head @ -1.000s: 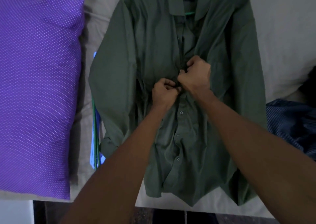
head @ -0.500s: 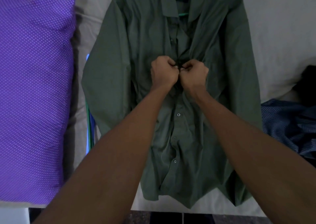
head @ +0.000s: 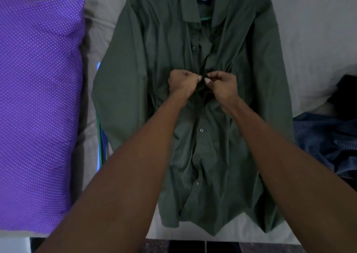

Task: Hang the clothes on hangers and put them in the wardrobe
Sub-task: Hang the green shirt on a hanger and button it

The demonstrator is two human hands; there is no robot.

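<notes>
A dark green long-sleeved shirt (head: 146, 63) lies face up on the bed, collar away from me. A sliver of a green hanger (head: 206, 18) shows inside the open collar. My left hand (head: 182, 82) and my right hand (head: 222, 84) meet at the button placket in the middle of the chest. Each one pinches an edge of the placket with curled fingers, thumbs almost touching. Below my hands the buttons are closed; above them the front gapes open.
A purple dotted pillow (head: 36, 105) fills the left side. Green and blue hangers (head: 100, 142) lie at the shirt's left edge. A blue striped garment (head: 326, 142) and a dark cloth (head: 343, 92) lie on the right. The beige sheet (head: 318, 40) ends near my body.
Both hands have moved up the placket from a lower button to the mid-chest. The left hand came level with the right, and the fabric now bunches between them.
</notes>
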